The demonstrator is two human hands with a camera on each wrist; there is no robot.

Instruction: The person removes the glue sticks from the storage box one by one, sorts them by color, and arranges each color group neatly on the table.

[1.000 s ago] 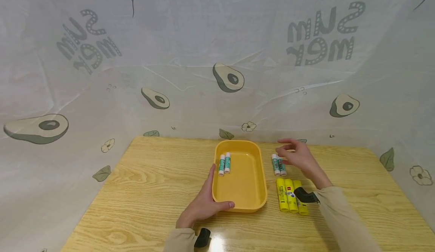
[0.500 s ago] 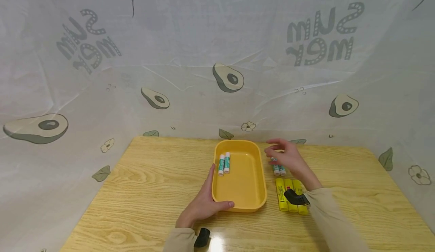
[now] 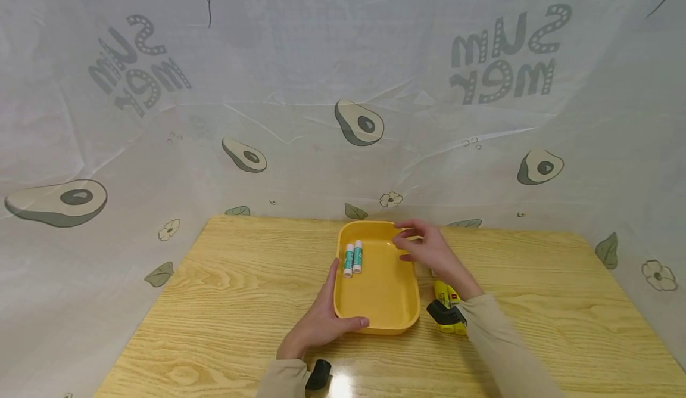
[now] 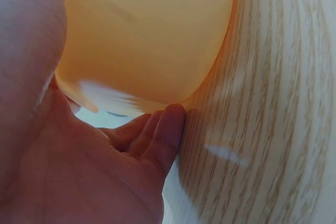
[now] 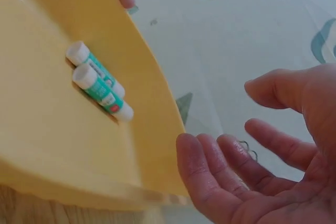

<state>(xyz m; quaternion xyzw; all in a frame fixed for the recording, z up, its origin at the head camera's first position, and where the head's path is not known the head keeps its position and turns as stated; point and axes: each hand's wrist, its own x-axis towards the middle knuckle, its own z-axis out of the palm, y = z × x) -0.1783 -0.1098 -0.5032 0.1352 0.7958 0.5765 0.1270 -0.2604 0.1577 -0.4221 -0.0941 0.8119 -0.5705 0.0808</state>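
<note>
My left hand (image 3: 323,322) grips the near left corner of a yellow plastic tray (image 3: 382,302); the thumb lies over the near rim and the fingers reach along the left wall. Seen from the left wrist, those fingertips (image 4: 170,121) press the tray's outer side. Two small green-and-white glue sticks (image 3: 357,257) lie side by side inside, towards its left wall. Over the tray's far right rim is my right hand (image 3: 431,254), fingers bent loosely with a gap to the thumb. The right wrist view shows nothing held in that hand (image 5: 262,182).
Larger yellow glue sticks (image 3: 442,302) lie on the wooden table (image 3: 252,267) right of the tray, partly behind my right wrist. A small glue stick end (image 3: 434,272) peeks out below the right hand. A curtain with avocado prints (image 3: 300,183) hangs behind the table.
My right hand has moved left, from above the small glue sticks on the table to the tray's right rim, covering them and some yellow ones. The left hand and tray stay put.
</note>
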